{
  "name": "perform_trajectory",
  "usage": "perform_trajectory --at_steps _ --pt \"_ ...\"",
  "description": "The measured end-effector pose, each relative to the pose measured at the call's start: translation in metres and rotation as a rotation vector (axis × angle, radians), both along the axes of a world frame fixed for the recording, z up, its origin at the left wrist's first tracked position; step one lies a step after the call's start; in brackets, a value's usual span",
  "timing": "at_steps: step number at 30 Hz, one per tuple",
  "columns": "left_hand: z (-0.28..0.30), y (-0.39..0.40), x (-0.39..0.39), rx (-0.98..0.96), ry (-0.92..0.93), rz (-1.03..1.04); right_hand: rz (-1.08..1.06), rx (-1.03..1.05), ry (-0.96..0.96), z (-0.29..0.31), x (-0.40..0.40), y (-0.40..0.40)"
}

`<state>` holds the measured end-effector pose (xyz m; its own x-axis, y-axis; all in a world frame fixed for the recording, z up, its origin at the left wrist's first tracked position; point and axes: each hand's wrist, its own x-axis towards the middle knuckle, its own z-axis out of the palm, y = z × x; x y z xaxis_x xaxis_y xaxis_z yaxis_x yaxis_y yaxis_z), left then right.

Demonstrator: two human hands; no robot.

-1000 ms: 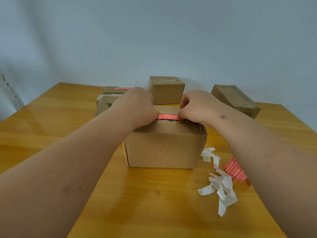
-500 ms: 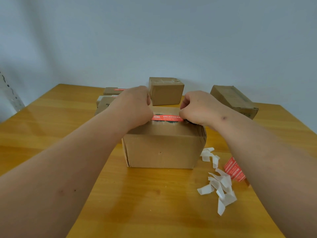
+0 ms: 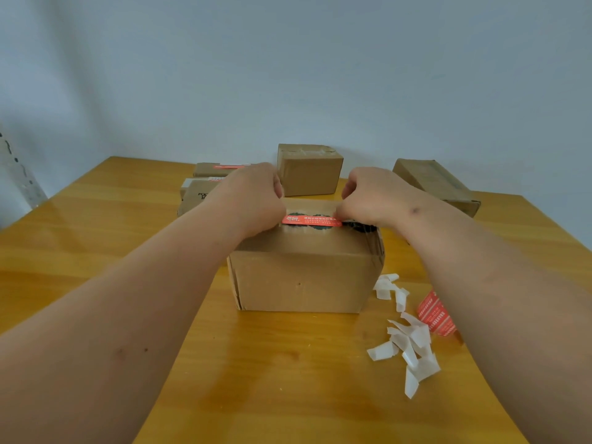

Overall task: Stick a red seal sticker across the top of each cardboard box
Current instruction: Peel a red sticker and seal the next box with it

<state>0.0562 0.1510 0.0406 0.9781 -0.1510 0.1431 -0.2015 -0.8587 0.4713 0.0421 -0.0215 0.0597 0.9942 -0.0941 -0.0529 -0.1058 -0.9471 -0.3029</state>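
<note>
L hand (image 3: 253,200) & R hand (image 3: 368,197) pinch red sticker (image 3: 311,221) on box (image 3: 304,274).

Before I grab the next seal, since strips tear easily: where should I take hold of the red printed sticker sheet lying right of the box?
Pinch the red printed sticker sheet at its left edge, coming from above; it lies flat and my right forearm hides its right side.

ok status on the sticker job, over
Left hand and right hand each hold an end of the red seal sticker. Sticker lies across the top of the near cardboard box. Nothing in the way.
</note>
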Motion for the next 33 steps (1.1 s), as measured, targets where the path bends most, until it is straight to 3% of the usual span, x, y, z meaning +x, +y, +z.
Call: perform_trajectory --at_steps 17,22,29,33 --pt "-0.003 0.004 -0.008 -0.025 -0.011 -0.034 0.009 0.133 0.025 0.004 -0.020 -0.007" --pt "-0.001 -0.007 -0.017 0.115 -0.014 -0.003 -0.028 0.037 0.013 -0.005 -0.015 0.003" --pt "-0.007 0.006 -0.008 -0.102 -0.004 0.005 -0.001 0.152 -0.008 -0.007 -0.015 -0.010" --pt "-0.008 0.001 -0.005 -0.035 -0.037 0.024 -0.041 0.087 -0.047 -0.013 -0.008 -0.006"
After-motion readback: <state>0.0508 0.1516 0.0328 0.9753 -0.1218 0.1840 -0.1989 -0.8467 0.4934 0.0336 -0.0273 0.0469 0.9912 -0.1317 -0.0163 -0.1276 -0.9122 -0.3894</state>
